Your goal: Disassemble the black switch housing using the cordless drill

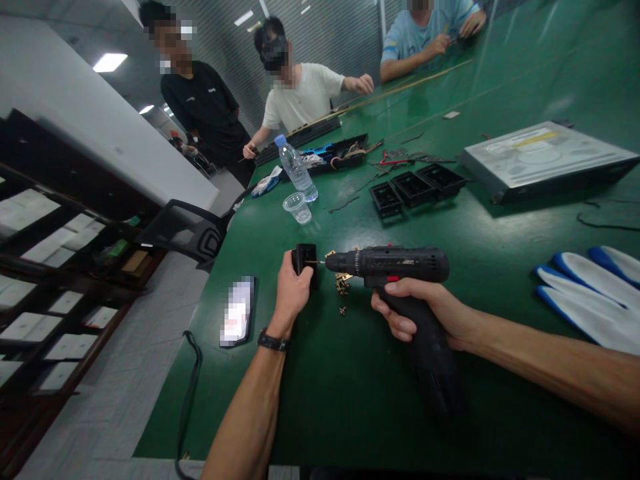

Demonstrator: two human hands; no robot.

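My left hand (294, 287) grips a small black plastic box (301, 257), held on its side above the green table with its hollow facing right. In my right hand (420, 303) is a black cordless drill (400, 263), its chuck aimed left and a finger near the red trigger button. The thin bit (320, 262) reaches to the box's open side; whether it touches a screw there I cannot make out. Several small brass screws (342, 287) lie on the table just below the chuck, beside brass-coloured metal pieces (344, 275) partly hidden by the drill.
Several black trays (413, 189) stand beyond the drill, near a large silver metal unit (545, 157). A water bottle (299, 172) and plastic cup (298, 209) are farther left. A phone (237, 312) lies left, white-blue gloves (595, 297) right. Other people are across the table (350, 400).
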